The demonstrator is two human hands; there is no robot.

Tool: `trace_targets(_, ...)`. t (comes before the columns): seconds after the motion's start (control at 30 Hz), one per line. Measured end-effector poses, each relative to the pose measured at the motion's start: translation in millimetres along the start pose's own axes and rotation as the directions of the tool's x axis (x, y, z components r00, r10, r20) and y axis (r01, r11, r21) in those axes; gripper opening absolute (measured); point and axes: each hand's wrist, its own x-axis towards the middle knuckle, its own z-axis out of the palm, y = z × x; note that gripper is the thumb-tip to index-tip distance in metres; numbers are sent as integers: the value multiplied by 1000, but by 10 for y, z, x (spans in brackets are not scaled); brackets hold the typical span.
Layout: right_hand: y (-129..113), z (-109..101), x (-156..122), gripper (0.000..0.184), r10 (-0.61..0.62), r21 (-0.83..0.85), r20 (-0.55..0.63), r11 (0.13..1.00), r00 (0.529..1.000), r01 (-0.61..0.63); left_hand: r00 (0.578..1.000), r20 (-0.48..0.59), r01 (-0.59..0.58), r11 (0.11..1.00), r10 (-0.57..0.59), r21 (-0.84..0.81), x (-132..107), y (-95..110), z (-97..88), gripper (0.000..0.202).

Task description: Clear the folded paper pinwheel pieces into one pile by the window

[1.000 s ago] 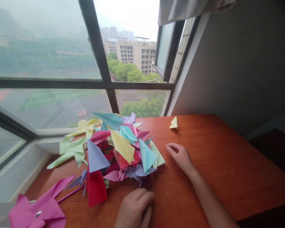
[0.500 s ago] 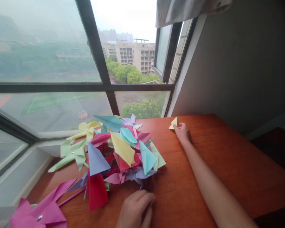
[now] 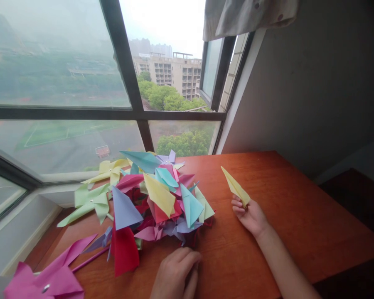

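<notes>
My right hand point(image 3: 251, 216) pinches a yellow folded paper plane point(image 3: 236, 185) from below, its nose pointing up and to the left above the table. My left hand point(image 3: 177, 272) rests on the wood near the front edge, its fingers curled in, and nothing shows in it. Just beyond that hand is a heap of folded paper: a red paper plane point(image 3: 125, 251), a blue-purple one point(image 3: 124, 209), another yellow one point(image 3: 160, 193) and a light blue one point(image 3: 191, 204). Paper pinwheels lie among them, including a pale green pinwheel point(image 3: 93, 201).
The brown wooden table point(image 3: 286, 199) stands against a window with a dark frame point(image 3: 106, 113). A large magenta pinwheel point(image 3: 46, 280) on a stick lies at the near left. A grey wall point(image 3: 299, 83) rises at the right, with a curtain point(image 3: 249, 14) hanging above.
My right hand has picked up the yellow paper plane from the table's far side and brought it nearer, turning palm up. My left hand has stayed in place.
</notes>
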Motion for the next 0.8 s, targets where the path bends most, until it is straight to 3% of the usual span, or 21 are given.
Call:
trace_targets(0.07,24,15,-218,15,120,206,68,970,990,-132,1000,-2,5,1000,-5,-5,3,16,-9,23)
trace_targets(0.13,55,36,-392,19,164,307,86,934,983,-183,1000,-6,9,1000,-9,-5,8,29,-17,23)
trace_targets(0.3,166,25,-704,22,179,331,74,923,981,-194,1000,-3,20,1000,-20,-6,25,35,-15,22)
trace_targets(0.4,213,-16,-900,29,190,209,83,956,978,-204,999,-41,22,999,-23,-28,10,30,-9,21)
trace_targets(0.47,205,-21,-1045,35,234,19,121,971,965,-238,997,-79,15,996,-22,-84,-18,27,-13,28)
trace_targets(0.57,145,27,-1236,42,338,-344,165,900,927,-267,993,-118,-8,976,-18,-219,-69,29,-38,46)
trace_targets(0.63,107,83,-1315,42,367,-496,160,832,916,-247,991,-132,-18,965,-17,-261,-88,37,-58,47)
trace_targets(0.8,109,183,-1327,39,335,-583,165,791,928,-182,997,-56,-55,985,47,-162,-41,79,-90,25)
